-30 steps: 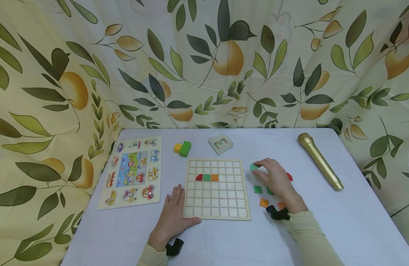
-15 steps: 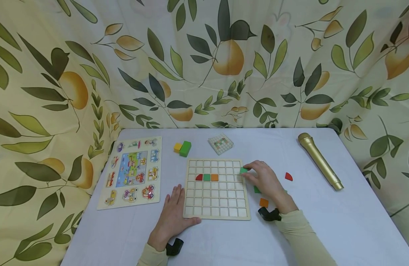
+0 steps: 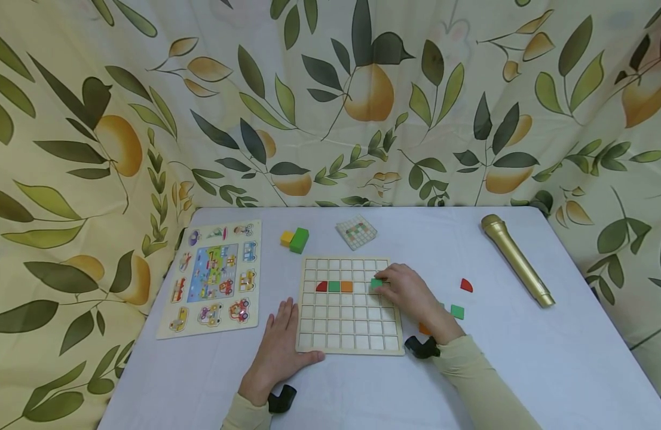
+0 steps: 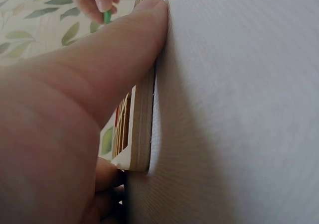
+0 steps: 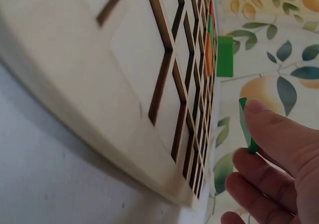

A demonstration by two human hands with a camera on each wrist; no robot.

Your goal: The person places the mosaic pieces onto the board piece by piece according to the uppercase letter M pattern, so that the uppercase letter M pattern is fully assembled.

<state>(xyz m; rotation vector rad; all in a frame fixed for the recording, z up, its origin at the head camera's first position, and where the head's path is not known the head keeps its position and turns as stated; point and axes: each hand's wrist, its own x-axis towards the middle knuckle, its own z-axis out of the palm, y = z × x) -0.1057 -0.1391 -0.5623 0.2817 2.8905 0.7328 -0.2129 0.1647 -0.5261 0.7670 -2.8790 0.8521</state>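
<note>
A wooden grid board (image 3: 352,353) lies in the middle of the table. One row of it holds a red quarter-round tile (image 3: 322,287), a green square tile (image 3: 334,286) and an orange square tile (image 3: 347,287). My right hand (image 3: 413,297) pinches another green square tile (image 3: 376,283) above the board's right part; in the right wrist view that green tile (image 5: 246,124) stands tilted between thumb and fingers. At the board's front left corner rests my left hand (image 3: 281,346), fingers straight along the side and thumb (image 4: 124,45) against the front edge.
Right of the board lie a loose red tile (image 3: 467,285), a green tile (image 3: 457,312) and a partly hidden orange tile (image 3: 424,328). Behind are a pattern card (image 3: 357,233) and green block (image 3: 299,240) beside a yellow one. A picture puzzle (image 3: 166,331) lies left, a gold microphone (image 3: 517,261) right.
My right hand has carried the green tile leftward from beyond the board's right edge to over its right columns. The loose tiles on the right are more exposed. My left hand stays put.
</note>
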